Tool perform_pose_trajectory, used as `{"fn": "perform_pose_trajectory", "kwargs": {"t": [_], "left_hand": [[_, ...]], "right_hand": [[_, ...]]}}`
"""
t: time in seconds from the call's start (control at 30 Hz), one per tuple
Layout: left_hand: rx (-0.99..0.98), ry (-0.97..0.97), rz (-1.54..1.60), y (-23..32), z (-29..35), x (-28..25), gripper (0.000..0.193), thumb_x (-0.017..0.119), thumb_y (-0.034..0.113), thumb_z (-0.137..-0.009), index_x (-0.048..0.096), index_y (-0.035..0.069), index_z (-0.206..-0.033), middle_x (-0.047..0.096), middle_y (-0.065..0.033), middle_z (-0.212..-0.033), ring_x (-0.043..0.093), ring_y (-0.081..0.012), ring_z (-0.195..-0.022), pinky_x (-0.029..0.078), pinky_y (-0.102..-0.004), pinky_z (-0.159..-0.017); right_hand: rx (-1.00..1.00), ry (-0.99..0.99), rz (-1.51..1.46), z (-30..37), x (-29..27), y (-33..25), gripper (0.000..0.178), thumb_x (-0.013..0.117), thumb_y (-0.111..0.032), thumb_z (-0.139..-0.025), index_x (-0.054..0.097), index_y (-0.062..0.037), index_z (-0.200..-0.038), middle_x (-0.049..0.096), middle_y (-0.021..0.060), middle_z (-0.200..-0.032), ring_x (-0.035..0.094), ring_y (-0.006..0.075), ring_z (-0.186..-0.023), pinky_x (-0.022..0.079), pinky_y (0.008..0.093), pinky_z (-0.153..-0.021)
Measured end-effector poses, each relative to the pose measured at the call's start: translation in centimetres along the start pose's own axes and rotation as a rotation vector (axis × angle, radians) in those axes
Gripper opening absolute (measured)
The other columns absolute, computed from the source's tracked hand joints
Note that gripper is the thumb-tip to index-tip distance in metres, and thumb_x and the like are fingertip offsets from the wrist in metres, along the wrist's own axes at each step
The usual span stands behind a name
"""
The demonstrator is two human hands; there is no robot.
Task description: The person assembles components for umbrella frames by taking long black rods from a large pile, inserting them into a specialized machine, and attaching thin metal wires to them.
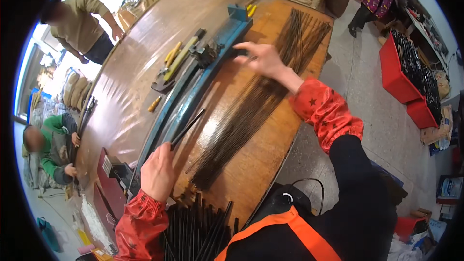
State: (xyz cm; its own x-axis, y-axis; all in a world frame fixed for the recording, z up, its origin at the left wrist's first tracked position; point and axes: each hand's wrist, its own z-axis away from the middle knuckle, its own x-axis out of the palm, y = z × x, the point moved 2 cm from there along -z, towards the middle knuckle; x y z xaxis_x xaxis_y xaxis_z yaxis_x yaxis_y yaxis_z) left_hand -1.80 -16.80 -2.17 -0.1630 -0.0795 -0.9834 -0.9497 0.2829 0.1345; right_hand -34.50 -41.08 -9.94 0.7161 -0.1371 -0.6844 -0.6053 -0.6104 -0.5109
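A slim black tube (pixel 189 126) is gripped in my left hand (pixel 158 173) and points up and right along a long blue metal fixture (pixel 209 75). My right hand (pixel 263 61) is beside the fixture's far part, fingers bent and apart. A small dark shape shows by its fingertips; I cannot tell if it touches them. Left of that hand, a dark clamp-like mechanism (pixel 205 55) sits on the fixture. Long thin coil springs (pixel 237 125) lie in a bundle across the wooden table (pixel 270 140), under my right wrist. More black tubes (pixel 198 232) stand bunched at the near edge.
Yellow-handled tools (pixel 174 53) and a small wooden-handled tool (pixel 154 104) lie left of the fixture. Two people are at the table's left side; another stands at the far right. Red bins (pixel 398 70) of black parts are right of the table.
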Motion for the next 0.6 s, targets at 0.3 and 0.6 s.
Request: {"fn": "perform_pose_trajectory", "kwargs": {"t": [0.3, 0.6], "left_hand": [[-0.095, 0.100, 0.061, -3.4, 3.6, -3.9, 0.032, 0.056, 0.001, -0.093, 0.061, 0.003, -0.125, 0.064, -0.0225, -0.093, 0.064, -0.0407, -0.077, 0.049, -0.0449, -0.065], [-0.073, 0.022, 0.035, -1.1, 4.9, -3.9, 0.038, 0.060, 0.001, -0.090, 0.063, 0.007, -0.127, 0.055, -0.0186, -0.080, 0.057, -0.0395, -0.069, 0.045, -0.0451, -0.061]], "right_hand": [[-0.041, -0.676, -0.825, 4.8, 2.0, -8.2, 0.051, 0.074, -0.028, -0.091, 0.058, -0.0118, -0.137, 0.069, 0.0033, -0.093, 0.063, 0.0143, -0.098, 0.051, 0.0331, -0.081], [-0.336, -0.034, -0.580, 6.2, 6.4, -17.9, 0.024, 0.074, -0.027, -0.087, 0.077, -0.0136, -0.106, 0.069, 0.0057, -0.079, 0.063, 0.0225, -0.076, 0.050, 0.0377, -0.067]]}}
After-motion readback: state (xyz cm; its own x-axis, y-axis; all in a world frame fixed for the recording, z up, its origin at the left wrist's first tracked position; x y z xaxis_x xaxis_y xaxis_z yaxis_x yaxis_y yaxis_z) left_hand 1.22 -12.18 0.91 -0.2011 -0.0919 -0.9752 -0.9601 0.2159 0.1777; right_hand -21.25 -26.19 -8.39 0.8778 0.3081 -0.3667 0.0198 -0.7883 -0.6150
